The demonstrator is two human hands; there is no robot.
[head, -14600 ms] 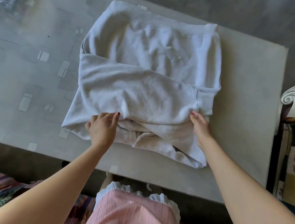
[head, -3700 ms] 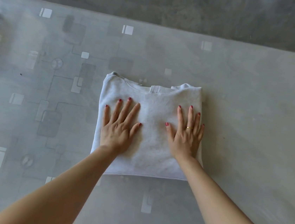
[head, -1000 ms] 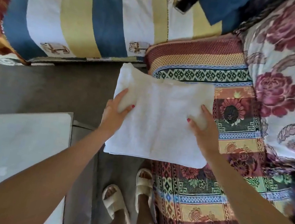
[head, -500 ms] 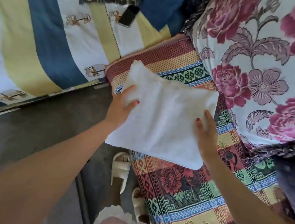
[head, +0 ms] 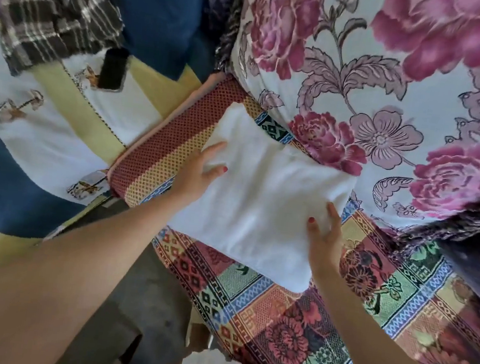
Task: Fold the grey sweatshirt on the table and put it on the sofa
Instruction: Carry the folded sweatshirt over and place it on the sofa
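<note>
You've got the folded grey sweatshirt [head: 264, 196] over the patterned sofa [head: 292, 316] seat, its far edge against the floral cushion [head: 392, 94]. Your left hand [head: 196, 174] grips its left edge, thumb on top; your right hand [head: 323, 236] grips the right edge likewise. Can't tell if it's fully resting yet. Phone [head: 113, 68] lies on the striped cushion [head: 44, 129] further left.

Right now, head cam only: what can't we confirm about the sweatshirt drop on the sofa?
- Contact: whether the folded sweatshirt rests on the sofa cover or is held just above it; its underside is hidden.
- Fingers of the left hand and right hand: tucked beneath the cloth.
- Fold layers: overexposed, seams washed out.
- Dark phone-like object: motion-blurred.
</note>
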